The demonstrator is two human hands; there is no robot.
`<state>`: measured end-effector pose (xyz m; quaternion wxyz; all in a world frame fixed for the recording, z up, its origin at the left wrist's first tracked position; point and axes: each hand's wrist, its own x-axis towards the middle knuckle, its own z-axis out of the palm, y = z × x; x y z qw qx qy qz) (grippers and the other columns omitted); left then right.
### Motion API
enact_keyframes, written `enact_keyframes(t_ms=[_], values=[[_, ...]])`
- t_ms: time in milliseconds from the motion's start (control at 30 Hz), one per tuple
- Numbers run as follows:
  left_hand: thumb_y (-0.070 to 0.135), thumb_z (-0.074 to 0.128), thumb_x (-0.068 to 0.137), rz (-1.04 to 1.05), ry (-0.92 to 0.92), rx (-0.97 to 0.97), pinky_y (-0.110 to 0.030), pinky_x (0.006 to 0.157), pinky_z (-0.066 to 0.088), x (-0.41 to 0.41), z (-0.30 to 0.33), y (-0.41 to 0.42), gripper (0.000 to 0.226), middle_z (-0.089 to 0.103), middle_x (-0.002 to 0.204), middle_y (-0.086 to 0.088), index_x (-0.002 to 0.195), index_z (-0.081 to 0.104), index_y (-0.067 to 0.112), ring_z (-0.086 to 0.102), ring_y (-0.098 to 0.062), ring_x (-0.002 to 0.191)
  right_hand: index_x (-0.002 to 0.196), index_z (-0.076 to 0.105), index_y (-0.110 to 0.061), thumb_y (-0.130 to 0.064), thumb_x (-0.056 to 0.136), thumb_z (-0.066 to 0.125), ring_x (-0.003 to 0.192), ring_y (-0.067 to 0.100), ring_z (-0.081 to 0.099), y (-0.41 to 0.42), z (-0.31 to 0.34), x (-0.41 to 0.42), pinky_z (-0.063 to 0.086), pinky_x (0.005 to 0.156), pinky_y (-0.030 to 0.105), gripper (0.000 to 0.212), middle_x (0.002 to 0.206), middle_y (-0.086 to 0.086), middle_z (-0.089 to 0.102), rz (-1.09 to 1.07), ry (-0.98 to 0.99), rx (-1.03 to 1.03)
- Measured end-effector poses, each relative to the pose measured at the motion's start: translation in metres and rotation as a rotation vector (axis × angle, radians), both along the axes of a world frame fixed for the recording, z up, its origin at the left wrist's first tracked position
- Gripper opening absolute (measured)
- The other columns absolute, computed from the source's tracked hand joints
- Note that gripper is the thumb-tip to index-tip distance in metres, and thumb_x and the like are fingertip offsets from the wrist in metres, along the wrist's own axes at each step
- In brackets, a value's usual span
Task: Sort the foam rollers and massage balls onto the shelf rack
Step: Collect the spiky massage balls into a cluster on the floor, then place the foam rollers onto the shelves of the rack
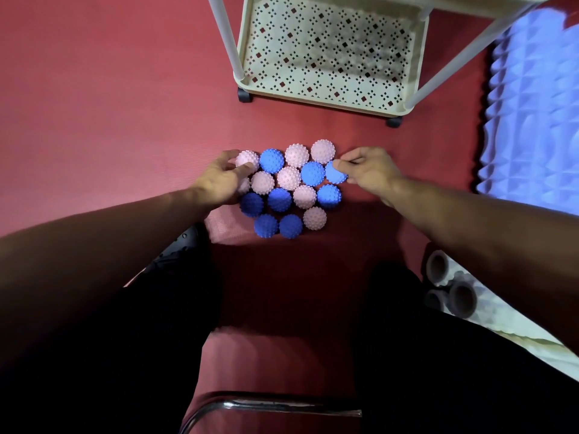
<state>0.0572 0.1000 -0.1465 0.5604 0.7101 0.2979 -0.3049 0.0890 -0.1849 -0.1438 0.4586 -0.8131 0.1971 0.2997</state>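
On the red floor mat (94,89), a tight cluster of spiky massage balls is flanked by both hands. A blue ball (336,172) at the cluster's right edge is pinched by the right hand (368,172); a pink ball (247,160) at the left edge is touched by the loosely curled left hand (216,180). The shelf rack (329,51) stands straight ahead, beyond the cluster, nearer the right hand.

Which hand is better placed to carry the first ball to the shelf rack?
Right. The right hand already pinches a blue ball and lies nearer the shelf rack; the left hand only touches a pink ball.
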Motion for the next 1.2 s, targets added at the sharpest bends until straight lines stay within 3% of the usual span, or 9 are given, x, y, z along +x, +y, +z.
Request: enact_keyframes(t_ms=[100,167,233,300,433,567,867,1100,1200], values=[[0.037,0.064,0.098,-0.096,-0.010,0.066,-0.040,0.084,0.056,0.002,-0.007,0.004,0.050,0.058,0.130,-0.002,0.143,0.044,0.025,0.061,-0.015,0.084,0.115,0.068,-0.005,-0.024,0.092,0.074,0.089,0.017,0.064,-0.004,0.002,0.002,0.059,0.087,0.036,0.030,0.116,0.016,0.072,0.024,0.012,-0.008],[0.038,0.063,0.098,-0.159,-0.024,0.132,-0.041,0.093,0.054,0.004,-0.010,0.006,0.056,0.054,0.140,-0.005,0.146,0.040,0.023,0.063,-0.023,0.103,0.118,0.067,-0.008,-0.028,0.092,0.074,0.089,0.018,0.064,-0.008,0.003,0.005,0.057,0.089,0.036,0.034,0.117,0.012,0.071,0.059,0.019,-0.045],[0.041,0.062,0.097,-0.260,-0.035,0.236,-0.044,0.111,0.043,0.005,-0.010,0.008,0.064,0.048,0.147,-0.011,0.151,0.034,0.018,0.052,-0.030,0.129,0.119,0.068,-0.011,-0.033,0.091,0.074,0.096,0.017,0.066,-0.012,0.009,0.008,0.055,0.098,0.039,0.036,0.117,0.007,0.072,0.091,0.015,-0.100],[0.046,0.057,0.098,-0.459,-0.096,0.410,-0.039,0.120,0.028,0.004,0.001,0.011,0.067,0.045,0.149,-0.012,0.152,0.031,0.016,0.034,-0.028,0.142,0.117,0.069,-0.014,-0.037,0.091,0.073,0.098,0.013,0.066,-0.017,0.019,0.012,0.053,0.097,0.033,0.035,0.114,0.002,0.072,0.133,-0.026,-0.144],[0.042,0.046,0.102,-0.806,-0.348,0.596,-0.043,0.113,0.030,0.013,0.044,0.019,0.058,0.041,0.144,-0.017,0.152,0.035,0.016,0.041,-0.038,0.132,0.119,0.067,-0.020,-0.040,0.093,0.068,0.097,0.006,0.062,-0.028,0.058,0.017,0.043,0.087,0.019,0.033,0.108,-0.008,0.067,0.330,-0.106,-0.231],[0.055,0.045,0.099,-0.959,-0.348,0.628,-0.044,0.114,0.033,0.031,0.092,0.016,0.065,0.038,0.149,-0.011,0.153,0.036,0.019,0.046,-0.037,0.132,0.132,0.061,-0.013,-0.036,0.098,0.063,0.113,0.019,0.064,-0.031,0.106,0.018,0.047,0.103,0.031,0.041,0.125,0.005,0.067,0.571,-0.128,-0.272],[0.054,0.046,0.100,-0.996,-0.440,0.610,-0.036,0.111,0.034,0.032,0.243,-0.032,0.060,0.039,0.147,-0.008,0.147,0.044,0.016,0.054,-0.029,0.127,0.143,0.052,-0.015,-0.041,0.101,0.057,0.128,0.023,0.055,-0.049,0.260,-0.022,0.042,0.106,0.032,0.050,0.144,0.007,0.056,0.730,-0.237,-0.383],[0.057,0.045,0.100,-0.939,-0.598,0.673,-0.038,0.115,0.031,-0.016,0.368,-0.069,0.064,0.039,0.151,-0.011,0.149,0.043,0.016,0.045,-0.031,0.137,0.146,0.050,-0.015,-0.041,0.100,0.057,0.132,0.026,0.051,-0.083,0.379,-0.094,0.037,0.110,0.031,0.054,0.144,0.011,0.053,0.626,-0.350,-0.474],[0.061,0.043,0.099,-0.930,-0.679,0.699,-0.041,0.117,0.033,-0.045,0.418,-0.084,0.067,0.041,0.150,-0.010,0.149,0.043,0.017,0.045,-0.029,0.137,0.145,0.050,-0.019,-0.046,0.099,0.056,0.130,0.026,0.053,-0.091,0.420,-0.128,0.041,0.109,0.039,0.054,0.141,0.007,0.054,0.562,-0.424,-0.510]])
